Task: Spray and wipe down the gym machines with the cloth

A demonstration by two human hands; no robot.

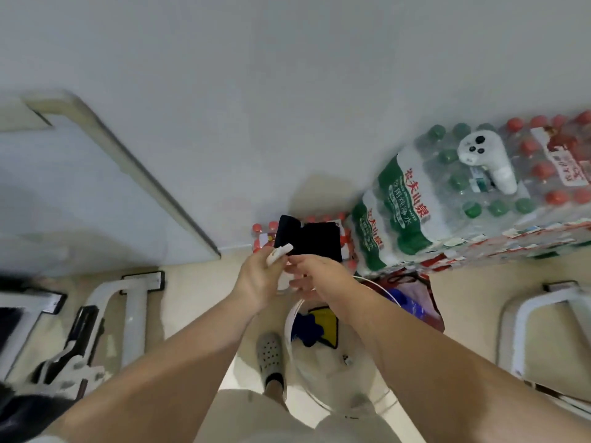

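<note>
White wall [287, 75] fills the upper half of the view, and beige floor [204, 302] runs below it. One white bucket [288, 318] stands on the floor and serves as the marker for everything else.

Two hands are raised just above the bucket. One dark cloth [316, 241] hangs above them, in front of the wall. The left grip [256, 279] is closed in a pinch on the cloth's lower edge, with long pale nails showing at the fingertips. The right grip [311, 276] is touching or nearly touching the left one, with its fingers curled under the same edge. They are blurred, so I cannot tell whether it has hold of the cloth.

Inside the bucket lies one piece of blue-and-yellow fabric [319, 324]. One grey clog [270, 351] is planted just left of the bucket.

Three packs of bottled water can be counted:
- One green-capped pack [447, 187] is up and to the right of the bucket, on top of a stack.
- One red-capped pack [556, 161] is beside it, farther right.
- One low red-capped pack [260, 233] is above the bucket, partly behind the cloth.

More packs lie under the stack, too smeared to count. One white controller [486, 158] rests on the green-capped pack. One red bag [422, 295] sits just right of the bucket, at the foot of the stack.

Two white machine frames stand on the floor. The left frame [134, 318], which has black parts, is well to the left of the bucket. The right frame [540, 308] is well to the right.
</note>
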